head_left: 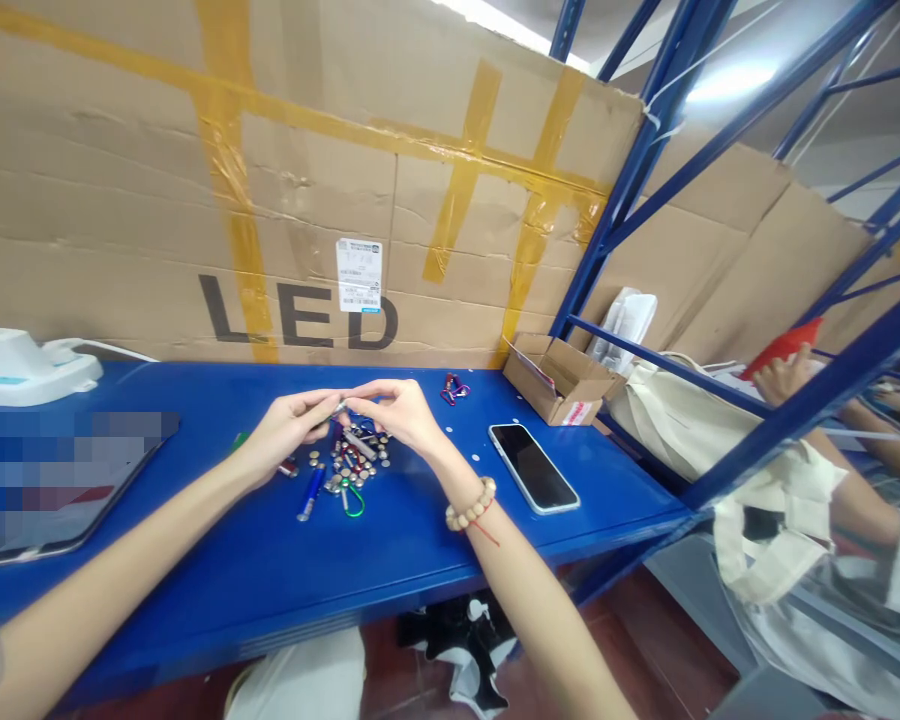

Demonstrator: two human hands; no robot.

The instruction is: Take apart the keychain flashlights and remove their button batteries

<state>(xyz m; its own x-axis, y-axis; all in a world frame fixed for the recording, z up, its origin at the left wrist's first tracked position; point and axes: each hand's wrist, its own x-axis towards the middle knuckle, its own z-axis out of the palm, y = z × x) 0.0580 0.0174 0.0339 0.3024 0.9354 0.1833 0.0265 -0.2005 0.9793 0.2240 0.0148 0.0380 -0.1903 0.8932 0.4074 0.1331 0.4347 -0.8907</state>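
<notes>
My left hand (pixel 289 425) and my right hand (pixel 397 412) meet above the blue shelf (pixel 270 570), fingertips pinched together on a small silver metal part (pixel 341 405). Right below them lies a pile of small parts (pixel 352 460): round button cells, little silver tubes and a green carabiner clip (pixel 354 502). A small blue keychain flashlight (pixel 311 493) lies left of the pile. A beaded bracelet (pixel 470 505) is on my right wrist.
A phone (pixel 533 466) lies face up to the right, an open cardboard box (pixel 559 380) behind it. Purple clips (pixel 454 388) sit near the big "LED" carton (pixel 300 200). A white device (pixel 22 365) stands far left. Another person's hand (pixel 784 372) shows behind the blue rack at right.
</notes>
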